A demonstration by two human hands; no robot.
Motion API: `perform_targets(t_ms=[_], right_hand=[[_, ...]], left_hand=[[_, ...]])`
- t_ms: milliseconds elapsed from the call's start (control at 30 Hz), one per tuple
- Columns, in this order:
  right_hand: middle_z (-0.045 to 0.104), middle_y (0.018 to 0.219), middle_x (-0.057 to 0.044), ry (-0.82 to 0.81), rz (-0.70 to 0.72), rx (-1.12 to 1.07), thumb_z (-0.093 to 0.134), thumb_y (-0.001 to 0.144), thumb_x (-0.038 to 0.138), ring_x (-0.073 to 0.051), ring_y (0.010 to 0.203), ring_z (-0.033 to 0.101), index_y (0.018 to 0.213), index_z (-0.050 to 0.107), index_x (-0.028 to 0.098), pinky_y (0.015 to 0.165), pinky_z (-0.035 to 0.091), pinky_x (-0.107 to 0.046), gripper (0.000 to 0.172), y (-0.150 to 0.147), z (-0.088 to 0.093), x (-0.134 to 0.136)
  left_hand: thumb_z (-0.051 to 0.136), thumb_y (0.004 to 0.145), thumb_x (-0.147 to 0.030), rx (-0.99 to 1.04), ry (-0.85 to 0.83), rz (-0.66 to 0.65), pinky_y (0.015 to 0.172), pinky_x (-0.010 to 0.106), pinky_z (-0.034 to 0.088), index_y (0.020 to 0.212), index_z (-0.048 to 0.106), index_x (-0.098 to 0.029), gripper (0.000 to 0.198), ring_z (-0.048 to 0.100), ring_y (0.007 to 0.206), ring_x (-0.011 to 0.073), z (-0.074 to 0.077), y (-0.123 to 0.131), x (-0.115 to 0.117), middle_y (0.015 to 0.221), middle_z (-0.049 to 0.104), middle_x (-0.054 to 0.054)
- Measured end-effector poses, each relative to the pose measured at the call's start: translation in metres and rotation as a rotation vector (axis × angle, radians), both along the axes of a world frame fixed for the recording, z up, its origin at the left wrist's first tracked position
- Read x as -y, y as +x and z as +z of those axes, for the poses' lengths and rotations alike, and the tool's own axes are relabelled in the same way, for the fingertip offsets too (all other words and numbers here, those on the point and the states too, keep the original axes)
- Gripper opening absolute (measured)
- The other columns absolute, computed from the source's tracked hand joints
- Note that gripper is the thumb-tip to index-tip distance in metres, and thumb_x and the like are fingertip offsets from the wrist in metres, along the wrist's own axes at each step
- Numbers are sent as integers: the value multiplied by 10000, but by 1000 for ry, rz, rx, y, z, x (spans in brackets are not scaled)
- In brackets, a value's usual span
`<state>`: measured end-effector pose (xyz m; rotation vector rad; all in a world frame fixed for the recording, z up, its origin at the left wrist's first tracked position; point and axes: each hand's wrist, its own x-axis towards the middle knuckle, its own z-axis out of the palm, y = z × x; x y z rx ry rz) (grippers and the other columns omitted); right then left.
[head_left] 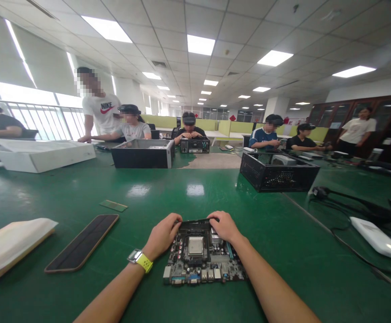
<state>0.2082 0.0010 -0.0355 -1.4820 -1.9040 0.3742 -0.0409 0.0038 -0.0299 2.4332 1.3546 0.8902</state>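
A motherboard (212, 259) lies flat on the green table, its row of ports facing me. A square silver processor (195, 246) sits in its socket near the middle. My left hand (164, 233), with a yellow-strapped watch (140, 260) on the wrist, grips the board's far left corner. On the far right side, my right hand (225, 225) holds the same edge with curled fingers. Between the hands run dark memory slots (195, 224); the fingertips are at their ends and partly hidden. A loose green memory stick (113, 205) rests on the table to the left.
A dark phone (82, 242) and a paper-topped block (13, 246) lie at left. Black computer cases (279, 172) and a white box (47, 154) stand farther back. Cables (357, 202) and a white device (380, 237) are at right. Several people sit or stand beyond.
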Motion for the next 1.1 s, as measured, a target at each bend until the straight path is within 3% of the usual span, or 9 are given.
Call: perform_targets(t_ms=[733,1100], right_hand=[[681,970,-3,-46,-4,74,469,794,198,-159,947,553,908,705,245,881,368,-265,266,0,1,0],[684,901,-17,-7,-43,1,475,761,188,-158,891,565,816,698,207,841,383,-250,230,0,0,-1]], left_hand=[[388,899,-310,1,-21,-12,758,291,447,961,535,-245,172,584,844,177,1,0,1,943,612,9],[378,908,-310,11,-7,-35,795,302,452,946,549,-232,192,580,875,184,1,0,0,954,611,21]])
